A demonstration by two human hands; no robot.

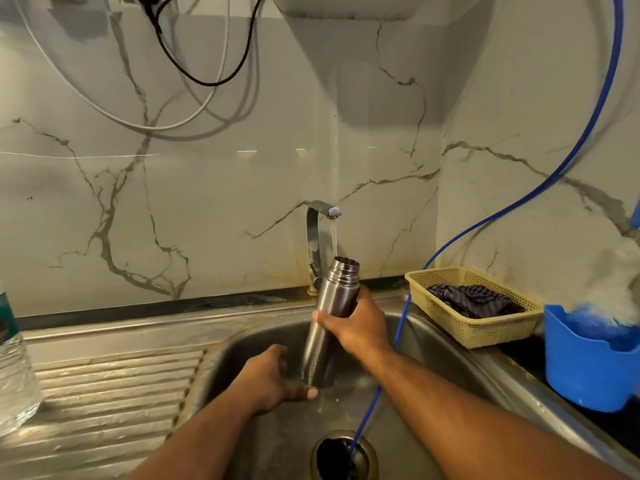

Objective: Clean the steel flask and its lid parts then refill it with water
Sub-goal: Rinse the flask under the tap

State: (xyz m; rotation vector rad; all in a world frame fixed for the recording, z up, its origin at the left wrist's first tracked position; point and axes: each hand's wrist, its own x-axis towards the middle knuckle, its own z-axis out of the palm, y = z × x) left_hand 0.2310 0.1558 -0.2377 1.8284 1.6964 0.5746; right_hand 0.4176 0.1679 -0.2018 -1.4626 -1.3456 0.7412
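The steel flask [329, 317] stands nearly upright over the sink basin [242, 348], lidless, its open mouth just under the tap spout [330, 211]. Water runs from the spout down to the flask's mouth. My right hand [356, 323] grips the flask around its upper body. My left hand [273, 379] cups the flask's base from the left, thumb stretched beneath it. No lid parts are in view.
A ribbed steel draining board [104, 403] lies left of the basin, with a clear plastic bottle [14, 368] at its far left. A blue hose [388, 375] runs down into the drain [343, 455]. To the right sit a yellow basket [478, 327] holding a dark cloth and a blue tub [588, 368].
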